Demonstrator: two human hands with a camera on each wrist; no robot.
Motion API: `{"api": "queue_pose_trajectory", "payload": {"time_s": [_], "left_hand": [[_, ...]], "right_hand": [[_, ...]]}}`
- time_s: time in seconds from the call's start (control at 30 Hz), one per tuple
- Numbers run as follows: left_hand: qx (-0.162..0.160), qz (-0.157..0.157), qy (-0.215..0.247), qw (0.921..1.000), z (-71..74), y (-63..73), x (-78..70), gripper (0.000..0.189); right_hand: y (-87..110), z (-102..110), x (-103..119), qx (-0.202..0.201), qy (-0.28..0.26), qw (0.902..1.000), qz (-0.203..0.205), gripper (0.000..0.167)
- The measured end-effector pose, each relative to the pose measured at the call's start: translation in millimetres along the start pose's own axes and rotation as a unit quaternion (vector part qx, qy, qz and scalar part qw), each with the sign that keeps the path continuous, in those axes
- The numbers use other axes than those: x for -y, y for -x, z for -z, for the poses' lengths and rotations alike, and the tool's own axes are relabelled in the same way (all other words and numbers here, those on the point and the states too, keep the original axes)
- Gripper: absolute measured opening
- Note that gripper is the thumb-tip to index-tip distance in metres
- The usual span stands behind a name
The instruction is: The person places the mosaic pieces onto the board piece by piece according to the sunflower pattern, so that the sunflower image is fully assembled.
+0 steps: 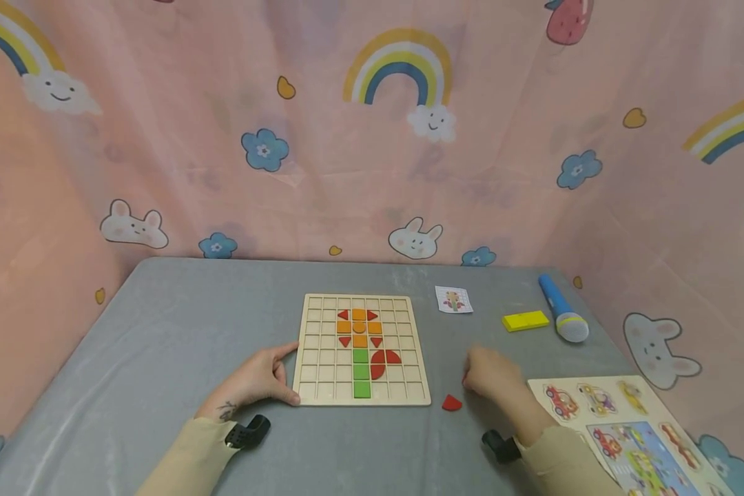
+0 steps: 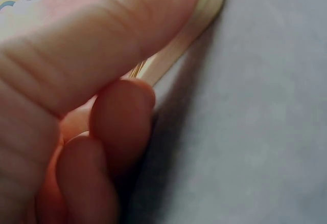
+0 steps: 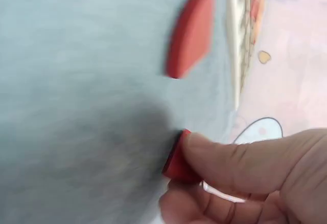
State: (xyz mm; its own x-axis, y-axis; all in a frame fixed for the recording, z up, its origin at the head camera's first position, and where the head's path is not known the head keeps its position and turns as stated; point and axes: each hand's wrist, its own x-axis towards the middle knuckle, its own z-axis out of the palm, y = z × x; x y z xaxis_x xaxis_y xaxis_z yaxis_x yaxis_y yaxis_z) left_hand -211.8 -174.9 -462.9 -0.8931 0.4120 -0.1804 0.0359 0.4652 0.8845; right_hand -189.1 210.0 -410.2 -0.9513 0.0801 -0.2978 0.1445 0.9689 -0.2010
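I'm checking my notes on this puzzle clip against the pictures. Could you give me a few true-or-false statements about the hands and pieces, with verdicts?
1. The left hand holds the wooden grid board at its near left corner. True.
2. The right hand rests flat and holds nothing. False: its grip pinches a red piece, plain in the right wrist view.
3. A loose red piece lies on the grey table just off the board's near right corner. True.
4. The green squares form the top row of the figure. False: they form a column at the bottom, under the orange and red pieces.
5. The yellow block sits on the board. False: it lies on the table beside the blue torch.
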Motion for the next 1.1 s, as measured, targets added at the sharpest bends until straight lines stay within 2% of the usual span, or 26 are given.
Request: {"api": "queue_pose_trajectory", "payload": {"time_s": [0.17, 0.4, 0.53, 0.67, 0.77, 0.9, 1.1], "left_hand": [[0.000, 0.003, 0.005, 1.0000, 1.2, 0.3, -0.8, 0.108], [0.003, 0.001, 0.010, 0.9999, 2.8, -0.1, -0.8, 0.107], [0.000, 0.005, 0.006, 1.0000, 3.7, -1.3, -1.4, 0.107], [-0.004, 0.007, -0.001, 1.0000, 3.8, -2.4, -1.4, 0.108], [-0.004, 0.005, -0.003, 1.0000, 3.5, -3.1, -0.6, 0.108], [-0.003, -0.001, -0.003, 1.0000, 3.6, -3.9, 1.3, 0.108], [-0.004, -0.002, -0.005, 1.0000, 3.9, -4.1, 3.0, 0.108]], "right_hand": [[-10.6, 6, 20, -0.017, -0.040, 0.9987, 0.028, 0.012], [-23.6, 10, 76, -0.040, -0.071, 0.9914, 0.103, 0.009], [-30.4, 7, 106, -0.040, -0.104, 0.9819, 0.153, 0.005], [-35.2, 2, 130, -0.034, -0.134, 0.9708, 0.196, 0.009], [-36.1, -3, 144, -0.032, -0.129, 0.9656, 0.224, 0.013], [-36.6, -12, 157, -0.032, -0.095, 0.9625, 0.252, 0.011], [-36.9, -24, 167, -0.022, -0.046, 0.9619, 0.268, 0.012]]}}
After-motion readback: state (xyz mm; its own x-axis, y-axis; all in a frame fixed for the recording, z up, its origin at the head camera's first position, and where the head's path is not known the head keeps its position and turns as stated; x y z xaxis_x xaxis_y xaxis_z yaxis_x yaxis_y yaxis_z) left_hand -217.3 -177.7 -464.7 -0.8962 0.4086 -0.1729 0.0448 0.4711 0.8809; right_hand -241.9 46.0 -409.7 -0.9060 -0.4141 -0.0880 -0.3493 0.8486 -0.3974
